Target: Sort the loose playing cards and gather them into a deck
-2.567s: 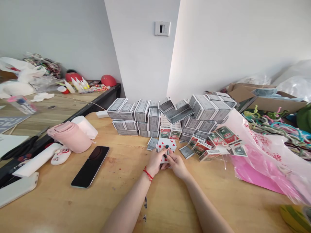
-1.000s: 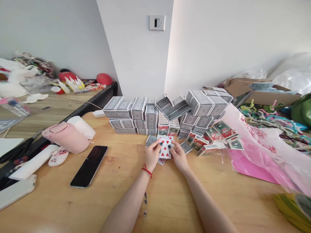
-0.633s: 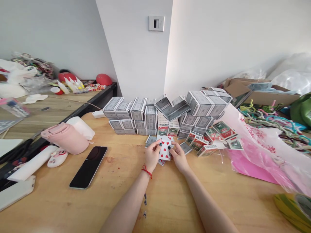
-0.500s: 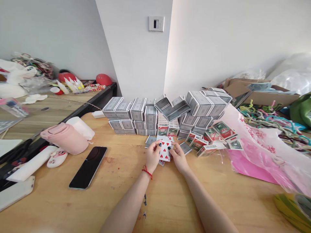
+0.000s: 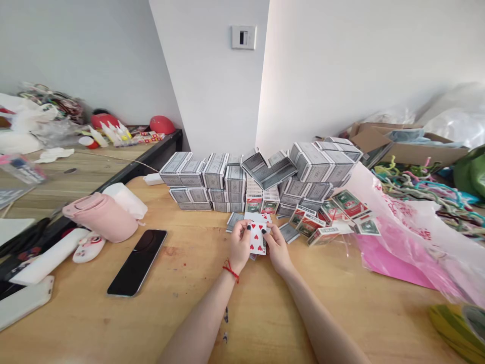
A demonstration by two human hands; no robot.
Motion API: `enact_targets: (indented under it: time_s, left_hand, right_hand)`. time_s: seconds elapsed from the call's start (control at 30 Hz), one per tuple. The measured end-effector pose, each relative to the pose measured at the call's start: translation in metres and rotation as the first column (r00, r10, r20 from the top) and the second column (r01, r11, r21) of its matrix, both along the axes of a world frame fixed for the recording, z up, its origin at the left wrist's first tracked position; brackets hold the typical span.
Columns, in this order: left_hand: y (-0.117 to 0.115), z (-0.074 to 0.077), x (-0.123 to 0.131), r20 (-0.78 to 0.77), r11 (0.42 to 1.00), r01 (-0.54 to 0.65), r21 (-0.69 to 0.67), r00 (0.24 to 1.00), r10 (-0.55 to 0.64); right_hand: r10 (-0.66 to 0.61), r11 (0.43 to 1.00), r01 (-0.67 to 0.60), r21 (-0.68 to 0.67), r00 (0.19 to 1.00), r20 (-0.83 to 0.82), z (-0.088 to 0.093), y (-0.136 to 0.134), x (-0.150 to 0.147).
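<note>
A five of hearts playing card (image 5: 256, 241) faces me, held upright between my two hands. My left hand (image 5: 240, 245) pinches its left edge with the thumb on the front. On the opposite edge, my right hand (image 5: 278, 247) grips it the same way. Whether more cards sit behind it I cannot tell. Other playing cards (image 5: 250, 216) show just beyond it, partly hidden. Loose grey-backed cards lie on both sides, one at the left (image 5: 234, 221) and one at the right (image 5: 289, 233). Behind stand stacked blocks made of grey-backed cards (image 5: 215, 172).
Red-and-green card boxes (image 5: 322, 234) lie right of my hands, beside a pink plastic bag (image 5: 394, 222). A black-screened phone (image 5: 137, 263) and a pink cup (image 5: 102, 215) are at the left. A tape roll (image 5: 454, 328) sits at the near right corner of the table (image 5: 182, 313).
Both hands still hold the card at nearly the same spot. My left hand has shifted slightly right and the card has tilted a little; everything else looks unchanged.
</note>
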State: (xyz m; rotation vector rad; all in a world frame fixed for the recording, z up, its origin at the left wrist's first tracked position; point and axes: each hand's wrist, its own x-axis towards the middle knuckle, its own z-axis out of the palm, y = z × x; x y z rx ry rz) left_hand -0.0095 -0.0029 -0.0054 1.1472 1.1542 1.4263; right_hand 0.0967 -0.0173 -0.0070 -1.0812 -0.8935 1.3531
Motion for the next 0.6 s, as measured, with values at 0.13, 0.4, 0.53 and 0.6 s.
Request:
enact_targets:
  time_s: [0.13,0.4,0.53,0.6]
  left_hand:
    - [-0.0014,0.0025,0.0023,0.039,1.000,-0.015,-0.017,0.999,0.016]
    - [-0.0017,0.0030,0.0028,0.039,0.999,-0.049,-0.013,0.998,0.050]
    - [-0.0027,0.0019,0.0023,0.016,0.998,-0.055,-0.007,0.998,0.055]
    - [-0.0031,0.0018,0.0024,0.012,0.998,-0.067,0.005,0.998,0.067]
  right_hand:
    - [-0.003,1.000,0.003,0.019,1.000,-0.018,-0.0021,0.0008,-0.0004]
    - [-0.012,0.999,0.012,0.030,1.000,0.000,-0.0041,0.0021,-0.0011]
    - [-0.029,0.999,0.029,0.039,0.999,0.012,-0.0056,0.0037,-0.0007]
    - [-0.032,0.999,0.031,0.040,0.999,0.030,-0.0062,0.0043,-0.0007]
